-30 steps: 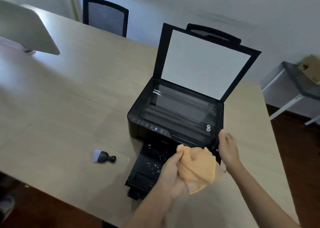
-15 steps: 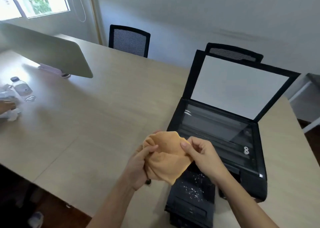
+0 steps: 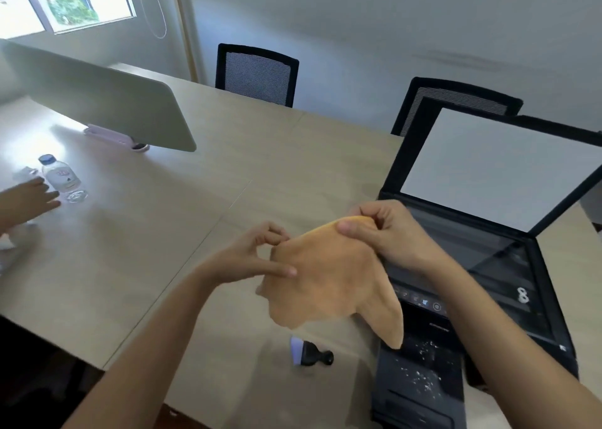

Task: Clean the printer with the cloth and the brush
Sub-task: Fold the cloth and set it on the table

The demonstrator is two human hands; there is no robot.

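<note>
An orange cloth (image 3: 329, 282) hangs spread in the air between my hands, above the table left of the printer. My right hand (image 3: 381, 230) pinches its top edge. My left hand (image 3: 257, 252) pinches its left edge with the index finger stretched across it. The black printer (image 3: 488, 265) stands at the right with its scanner lid (image 3: 495, 164) raised and the glass exposed. White crumbs speckle its front output tray (image 3: 420, 373). A small black brush with pale bristles (image 3: 309, 355) lies on the table just below the cloth.
The long wooden table (image 3: 195, 220) carries a tilted monitor (image 3: 97, 96) and a water bottle (image 3: 60, 176) at the left, where another person's hand (image 3: 27, 197) rests. Two black mesh chairs (image 3: 257, 73) stand behind the table against the wall.
Both hands have lifted the cloth off the printer's front and pulled it open from a bunched wad. The view has swung left, so the printer now sits at the right edge.
</note>
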